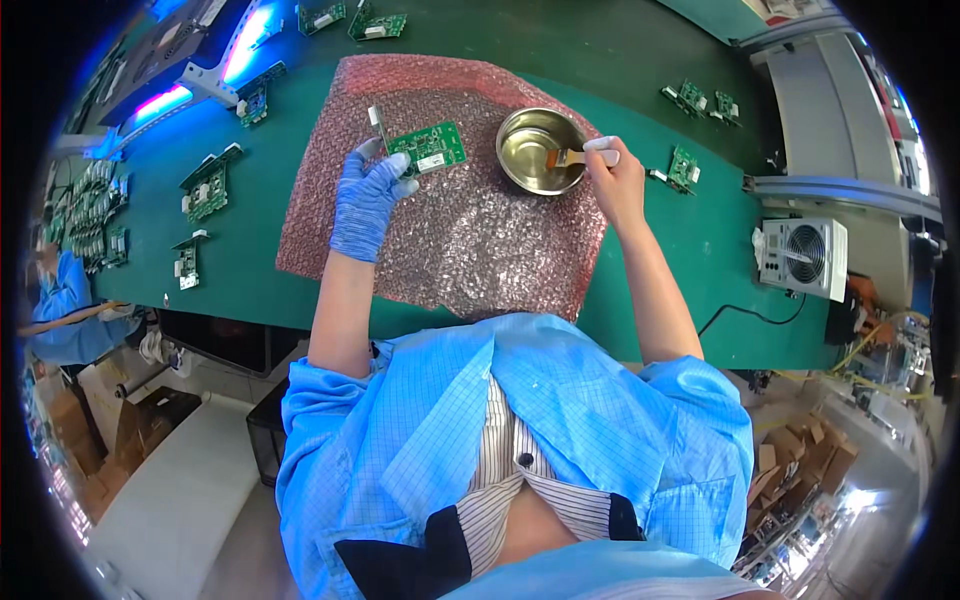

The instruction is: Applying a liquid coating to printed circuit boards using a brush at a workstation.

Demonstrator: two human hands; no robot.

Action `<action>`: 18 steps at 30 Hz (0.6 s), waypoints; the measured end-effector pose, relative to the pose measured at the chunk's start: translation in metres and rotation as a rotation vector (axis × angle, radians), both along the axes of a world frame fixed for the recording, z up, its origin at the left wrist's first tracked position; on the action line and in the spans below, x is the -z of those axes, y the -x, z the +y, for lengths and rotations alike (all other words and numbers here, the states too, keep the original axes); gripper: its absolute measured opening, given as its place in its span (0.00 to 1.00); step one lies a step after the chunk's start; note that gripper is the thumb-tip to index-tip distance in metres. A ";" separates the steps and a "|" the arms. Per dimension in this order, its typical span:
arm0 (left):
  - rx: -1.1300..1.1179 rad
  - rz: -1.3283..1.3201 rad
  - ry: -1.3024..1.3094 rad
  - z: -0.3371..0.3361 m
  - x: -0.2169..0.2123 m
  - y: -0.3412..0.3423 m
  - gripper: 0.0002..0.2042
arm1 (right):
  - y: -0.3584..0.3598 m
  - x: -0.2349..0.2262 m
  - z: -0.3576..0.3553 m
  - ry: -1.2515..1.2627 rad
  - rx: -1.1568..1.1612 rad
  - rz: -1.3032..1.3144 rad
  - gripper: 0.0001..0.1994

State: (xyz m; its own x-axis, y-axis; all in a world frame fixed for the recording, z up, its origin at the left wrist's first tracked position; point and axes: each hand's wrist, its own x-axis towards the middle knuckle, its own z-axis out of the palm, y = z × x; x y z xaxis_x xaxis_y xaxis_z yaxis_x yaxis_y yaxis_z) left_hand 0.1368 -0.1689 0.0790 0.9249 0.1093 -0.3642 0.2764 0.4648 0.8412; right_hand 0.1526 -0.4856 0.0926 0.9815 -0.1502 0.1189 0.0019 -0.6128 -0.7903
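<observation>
My left hand point(367, 200), in a blue striped glove, grips a green circuit board point(437, 143) by its left end, with the thumb on top. A smaller upright board with a white connector point(376, 118) stands at that end. My right hand point(615, 183) has bare skin with pale covers on the fingertips and pinches the handle of a small brush point(567, 158). The brown bristles reach into a round metal bowl point(508, 178) that holds a clear yellowish liquid. Both the bowl and my left hand are over a sheet of pink bubble wrap point(440, 255).
Several more circuit boards lie on the green mat point(250, 265), some in a cluster point(92, 215) at the far left. A lit fixture point(200, 80) stands back left. At right are a white box with a fan point(803, 258) and a black cable point(755, 315). Another person's blue sleeve point(70, 290) shows at left.
</observation>
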 end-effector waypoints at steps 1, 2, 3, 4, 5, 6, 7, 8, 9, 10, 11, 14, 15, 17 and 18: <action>-0.012 -0.014 -0.014 -0.001 0.000 0.000 0.23 | 0.000 -0.001 0.001 0.006 -0.005 0.006 0.09; -0.002 -0.025 0.020 0.000 0.000 -0.001 0.22 | -0.001 -0.003 0.002 0.017 -0.003 0.020 0.09; 0.004 -0.013 0.046 0.000 0.000 -0.001 0.21 | -0.002 -0.004 0.001 0.013 -0.007 0.016 0.09; 0.007 -0.008 0.071 0.000 0.000 -0.002 0.20 | -0.002 -0.005 0.000 0.011 -0.004 0.016 0.09; 0.024 -0.017 0.089 -0.001 0.000 -0.002 0.20 | -0.002 -0.006 -0.001 0.009 -0.001 0.016 0.09; 0.037 -0.035 0.092 -0.001 0.000 -0.003 0.20 | -0.002 -0.008 -0.004 -0.033 -0.002 0.033 0.10; 0.049 -0.054 0.095 -0.003 0.000 -0.004 0.20 | 0.000 -0.010 -0.009 -0.075 -0.003 0.050 0.10; 0.062 -0.077 0.096 -0.004 -0.001 -0.005 0.20 | 0.001 -0.014 -0.014 -0.117 -0.004 0.066 0.11; 0.082 -0.077 0.122 -0.005 -0.002 -0.007 0.20 | 0.002 -0.019 -0.021 -0.143 0.002 0.087 0.11; 0.103 -0.082 0.147 -0.006 -0.003 -0.009 0.20 | 0.004 -0.024 -0.027 -0.181 -0.006 0.081 0.11; 0.123 -0.088 0.174 -0.008 -0.004 -0.011 0.21 | 0.006 -0.030 -0.033 -0.218 -0.014 0.074 0.11; 0.195 -0.100 0.175 -0.013 -0.007 -0.019 0.21 | 0.012 -0.049 -0.049 -0.235 0.001 0.075 0.11; 0.223 -0.094 0.163 -0.015 -0.009 -0.022 0.21 | 0.014 -0.055 -0.052 -0.244 0.015 0.059 0.12; 0.273 -0.081 0.128 -0.019 -0.011 -0.027 0.21 | 0.016 -0.066 -0.053 -0.258 0.053 0.039 0.11; 0.311 -0.082 0.132 -0.021 -0.013 -0.029 0.21 | 0.018 -0.071 -0.052 -0.257 0.039 0.027 0.11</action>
State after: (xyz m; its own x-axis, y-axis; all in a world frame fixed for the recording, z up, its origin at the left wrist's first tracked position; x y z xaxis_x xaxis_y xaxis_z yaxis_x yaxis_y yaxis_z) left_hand 0.1659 -0.1901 0.0917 0.9333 -0.2251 -0.2799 0.3560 0.4751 0.8047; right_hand 0.1350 -0.5374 0.1633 0.9767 -0.2098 0.0460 -0.0406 -0.3909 -0.9196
